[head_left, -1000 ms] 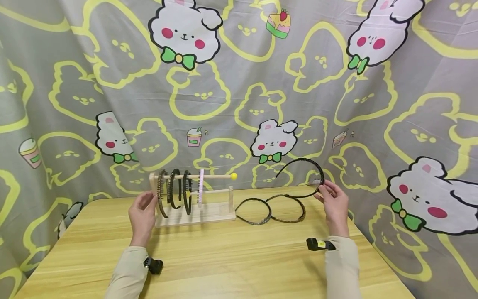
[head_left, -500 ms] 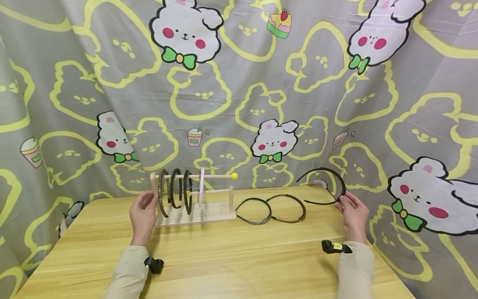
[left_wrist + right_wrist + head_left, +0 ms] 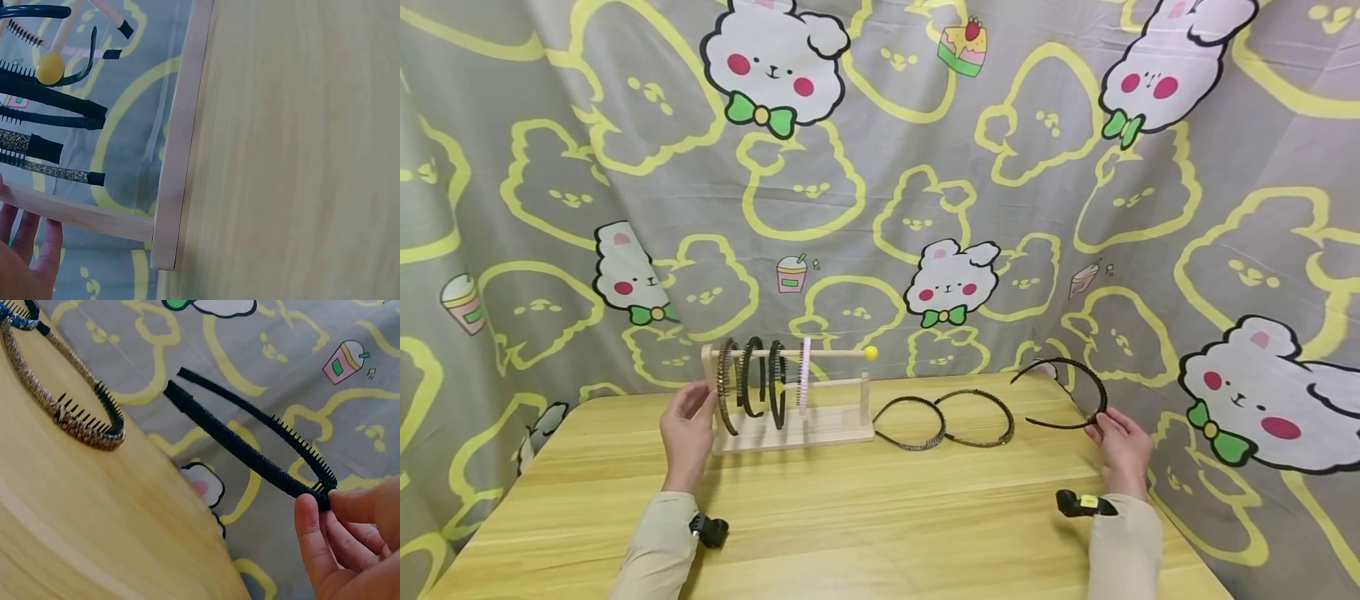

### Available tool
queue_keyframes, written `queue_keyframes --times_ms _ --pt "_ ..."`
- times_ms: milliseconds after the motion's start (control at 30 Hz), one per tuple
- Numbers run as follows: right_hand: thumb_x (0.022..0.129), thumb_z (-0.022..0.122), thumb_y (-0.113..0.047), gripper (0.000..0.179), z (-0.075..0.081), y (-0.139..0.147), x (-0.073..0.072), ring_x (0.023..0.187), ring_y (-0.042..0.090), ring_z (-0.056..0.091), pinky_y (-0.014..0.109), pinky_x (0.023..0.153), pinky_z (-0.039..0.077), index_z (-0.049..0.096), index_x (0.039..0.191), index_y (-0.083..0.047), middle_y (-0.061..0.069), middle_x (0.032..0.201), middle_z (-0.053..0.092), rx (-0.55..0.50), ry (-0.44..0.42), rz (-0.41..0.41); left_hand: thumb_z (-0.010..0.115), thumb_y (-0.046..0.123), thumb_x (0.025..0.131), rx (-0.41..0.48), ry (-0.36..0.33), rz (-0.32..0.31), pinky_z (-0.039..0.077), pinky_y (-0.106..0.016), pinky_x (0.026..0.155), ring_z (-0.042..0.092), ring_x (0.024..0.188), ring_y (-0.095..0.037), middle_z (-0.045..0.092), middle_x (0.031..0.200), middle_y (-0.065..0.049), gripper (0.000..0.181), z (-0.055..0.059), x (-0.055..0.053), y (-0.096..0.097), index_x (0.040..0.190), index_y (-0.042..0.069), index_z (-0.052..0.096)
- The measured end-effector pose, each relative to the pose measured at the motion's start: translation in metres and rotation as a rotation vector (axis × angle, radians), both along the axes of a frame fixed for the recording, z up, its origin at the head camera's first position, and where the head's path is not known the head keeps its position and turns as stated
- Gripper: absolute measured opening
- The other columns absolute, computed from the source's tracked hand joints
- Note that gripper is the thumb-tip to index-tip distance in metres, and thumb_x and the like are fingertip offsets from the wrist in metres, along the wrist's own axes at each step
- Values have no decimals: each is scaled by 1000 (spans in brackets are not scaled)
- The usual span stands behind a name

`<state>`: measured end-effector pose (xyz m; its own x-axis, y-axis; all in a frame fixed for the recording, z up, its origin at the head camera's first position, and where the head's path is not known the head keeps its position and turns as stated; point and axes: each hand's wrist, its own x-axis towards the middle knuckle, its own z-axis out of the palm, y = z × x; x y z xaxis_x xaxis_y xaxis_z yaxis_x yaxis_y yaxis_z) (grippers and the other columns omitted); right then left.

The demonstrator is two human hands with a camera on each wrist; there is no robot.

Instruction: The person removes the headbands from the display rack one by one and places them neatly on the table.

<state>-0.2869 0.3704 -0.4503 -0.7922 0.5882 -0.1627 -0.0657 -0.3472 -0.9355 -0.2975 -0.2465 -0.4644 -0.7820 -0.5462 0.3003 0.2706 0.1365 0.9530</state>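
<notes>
A black toothed headband (image 3: 1103, 392) is pinched between the thumb and fingers of my right hand (image 3: 1123, 446), at the table's back right. In the right wrist view its two ends point away from the hand. My left hand (image 3: 688, 429) holds the upright post (image 3: 81, 215) of a wooden headband rack (image 3: 835, 427), fingers behind the wood. Several headbands hang on the rack's upper rod, among them a gold-studded one (image 3: 724, 400), a black one (image 3: 745, 379) and a pale pink toothed one (image 3: 806, 375).
Two headbands lie on the wooden table (image 3: 880, 517) right of the rack: a silvery one (image 3: 917, 448) and a gold-brown one (image 3: 81, 428). Yellow balls cap the rack's rods. A patterned curtain (image 3: 880, 150) hangs right behind the table.
My right hand has moved right and lower toward the table's right edge, carrying the black headband away from the two lying headbands. The left hand and rack have stayed put.
</notes>
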Motion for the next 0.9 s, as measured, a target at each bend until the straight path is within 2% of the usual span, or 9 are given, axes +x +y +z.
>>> queue_keyframes --times_ms 267,433,567,700,800,900 --pt "95 60 -4 26 -20 2 -2 72 4 67 22 75 59 57 121 -8 -13 80 64 67 -45 -24 69 17 92 -3 20 10 49 -6 79 60 97 2 66 97 20 23 -2 -1 0 112 5 65" --pt "96 58 -8 32 -26 3 -3 74 2 66 21 79 58 52 128 -5 -18 77 62 93 -91 -3 69 16 92 2 32 9 49 -6 79 60 97 2 66 97 20 23 -3 -2 0 111 4 65" --pt "96 58 -7 36 -28 3 -3 72 2 66 21 78 59 49 131 -2 -17 75 61 67 -100 8 69 17 92 2 35 8 49 -6 79 60 98 1 66 98 20 23 -3 -2 0 112 5 65" --pt "97 56 -7 36 -31 1 -3 70 0 65 21 79 58 49 132 -1 -16 78 59 104 -113 10 69 17 92 -5 33 9 49 -6 79 60 98 1 65 98 19 24 -2 -1 0 112 5 65" --pt "97 56 -6 37 -33 1 -4 72 -2 64 20 79 58 49 133 -1 -16 81 57 112 -115 4 69 18 92 -12 31 12 49 -6 79 60 98 2 66 98 19 25 -2 -1 0 112 4 65" --pt "96 57 -5 39 -35 0 -5 72 -4 63 19 78 58 48 134 -1 -10 98 58 107 -119 -2 69 17 92 -15 33 12 49 -6 79 60 97 2 65 97 20 25 -2 -1 0 113 4 65"
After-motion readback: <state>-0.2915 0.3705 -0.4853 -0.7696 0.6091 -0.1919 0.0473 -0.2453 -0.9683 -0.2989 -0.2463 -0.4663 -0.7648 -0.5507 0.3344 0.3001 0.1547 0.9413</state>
